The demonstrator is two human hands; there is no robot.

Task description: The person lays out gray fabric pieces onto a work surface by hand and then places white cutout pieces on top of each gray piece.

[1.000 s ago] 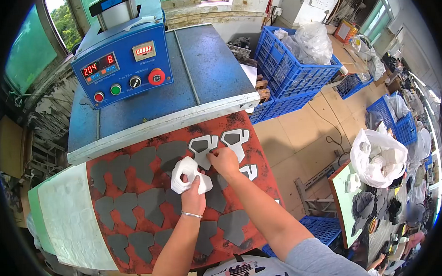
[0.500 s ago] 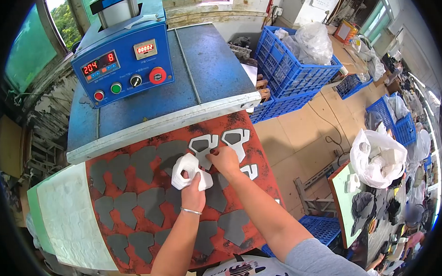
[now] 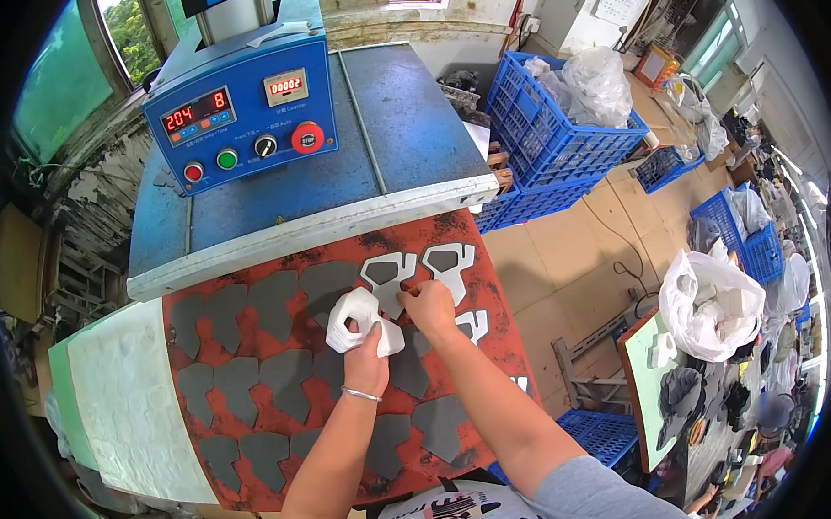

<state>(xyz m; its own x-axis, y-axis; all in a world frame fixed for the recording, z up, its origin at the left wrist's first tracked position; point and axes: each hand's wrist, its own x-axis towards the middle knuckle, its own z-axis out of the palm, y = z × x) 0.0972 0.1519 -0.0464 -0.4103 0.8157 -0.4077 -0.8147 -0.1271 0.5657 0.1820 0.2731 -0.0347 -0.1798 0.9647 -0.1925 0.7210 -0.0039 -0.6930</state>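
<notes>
My left hand (image 3: 368,364) is closed around a stack of white cut-out pieces (image 3: 349,322), each with a large hole, held above the red board (image 3: 329,418). My right hand (image 3: 430,308) has its fingers bent together at the lower right edge of a white cut-out piece (image 3: 377,260), which lies over a dark grey piece. To its right another white cut-out piece (image 3: 454,288) lies on a grey piece in the same way. A further white piece (image 3: 477,323) is partly hidden by my right forearm. Rows of dark grey pieces (image 3: 285,385) cover the board.
A blue press with a control box (image 3: 246,119) stands behind the board. A white translucent sheet (image 3: 132,397) lies at left. Stacked blue crates (image 3: 558,145) stand at back right. A white plastic bag (image 3: 710,304) sits on a side table at right.
The view has shifted slightly. My right hand has drawn a little to the right along the white piece's edge. The left hand still holds the stack in nearly the same place.
</notes>
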